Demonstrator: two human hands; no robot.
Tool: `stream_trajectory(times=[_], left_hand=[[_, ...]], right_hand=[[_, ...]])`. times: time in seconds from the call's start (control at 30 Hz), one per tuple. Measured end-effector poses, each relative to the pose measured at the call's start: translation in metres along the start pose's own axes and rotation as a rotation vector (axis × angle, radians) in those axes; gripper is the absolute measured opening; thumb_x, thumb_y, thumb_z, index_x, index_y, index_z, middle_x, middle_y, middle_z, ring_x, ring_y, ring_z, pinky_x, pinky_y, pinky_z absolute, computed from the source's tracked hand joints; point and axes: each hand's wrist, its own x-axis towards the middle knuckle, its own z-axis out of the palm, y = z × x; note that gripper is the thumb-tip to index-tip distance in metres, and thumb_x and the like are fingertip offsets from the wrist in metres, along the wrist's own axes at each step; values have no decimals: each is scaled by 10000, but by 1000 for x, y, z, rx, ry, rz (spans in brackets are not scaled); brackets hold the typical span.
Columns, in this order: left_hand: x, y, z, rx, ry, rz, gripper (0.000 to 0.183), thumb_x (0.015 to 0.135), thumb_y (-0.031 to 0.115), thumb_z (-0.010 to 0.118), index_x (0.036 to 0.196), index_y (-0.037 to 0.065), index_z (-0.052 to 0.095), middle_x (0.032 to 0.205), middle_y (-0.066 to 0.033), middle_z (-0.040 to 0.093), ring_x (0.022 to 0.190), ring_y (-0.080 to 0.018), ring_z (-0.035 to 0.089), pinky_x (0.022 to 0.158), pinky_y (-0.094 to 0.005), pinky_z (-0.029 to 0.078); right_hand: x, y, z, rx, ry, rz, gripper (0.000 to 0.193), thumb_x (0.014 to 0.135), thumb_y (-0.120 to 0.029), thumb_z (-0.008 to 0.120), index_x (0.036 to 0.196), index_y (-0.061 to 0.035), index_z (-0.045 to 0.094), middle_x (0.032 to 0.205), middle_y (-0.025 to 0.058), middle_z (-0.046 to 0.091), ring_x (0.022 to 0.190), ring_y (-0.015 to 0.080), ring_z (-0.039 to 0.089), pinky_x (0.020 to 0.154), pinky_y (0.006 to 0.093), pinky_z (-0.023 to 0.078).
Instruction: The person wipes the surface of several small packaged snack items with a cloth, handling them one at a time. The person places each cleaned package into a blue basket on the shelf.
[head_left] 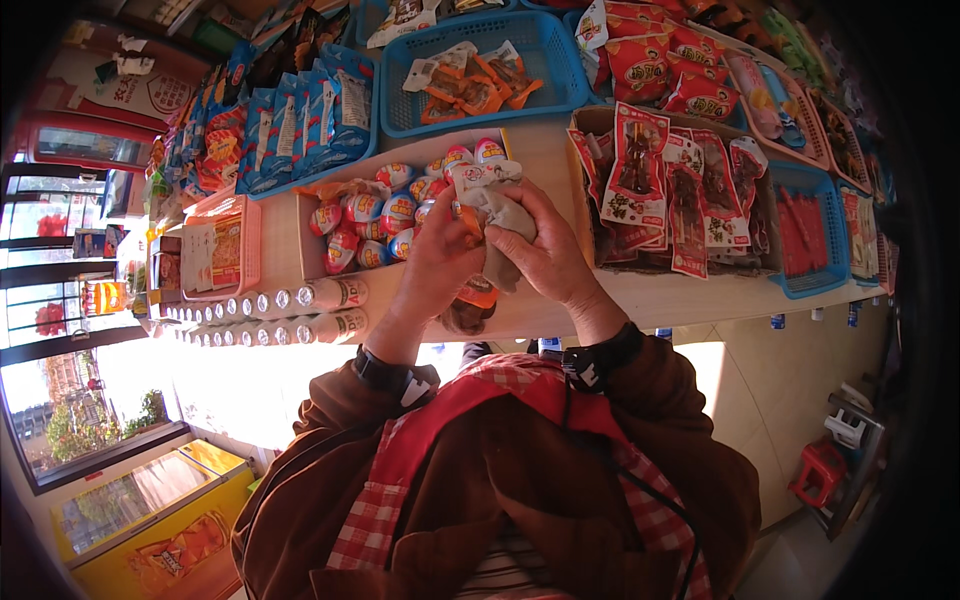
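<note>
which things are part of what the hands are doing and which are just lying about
In use:
- right hand, gripping grey cloth
- left hand, close against it
- orange packet below, possibly

Lying about:
- eggs
- blue basket
- cans
- red stool

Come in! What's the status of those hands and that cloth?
Right hand gripping grey cloth. Left hand close against it, grip unclear. Box of colourful eggs close by, not visibly blocking.
</note>
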Motion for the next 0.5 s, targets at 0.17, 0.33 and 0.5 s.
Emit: stream_trajectory(times=[0.17, 0.33, 0.5], left_hand=[[-3, -2, 4, -33, -117, -27, 560, 894, -110, 627, 1414, -12, 443, 1249, -105, 642, 1171, -184, 627, 970, -332, 544], [-7, 7, 3, -96, -199, -51, 471, 927, -100, 631, 1365, -1, 489, 1245, -101, 642, 1157, -197, 642, 968, -345, 547], [-12, 11, 8, -177, -218, -34, 482, 934, -112, 613, 1380, 9, 477, 1270, -106, 638, 1154, -215, 648, 983, -360, 546]], right_hand=[[-4, 3, 4, 28, 40, 43, 372, 912, -67, 741, 1250, -37, 589, 1233, 98, 619, 1129, 177, 611, 972, 316, 497], [1, -4, 0, 152, 195, 11, 361, 944, -53, 720, 1272, -42, 570, 1183, 45, 642, 1078, 131, 605, 944, 278, 497], [4, -7, -3, 280, 303, -3, 337, 949, -60, 714, 1255, -40, 576, 1145, 46, 667, 1018, 116, 632, 887, 265, 522]])
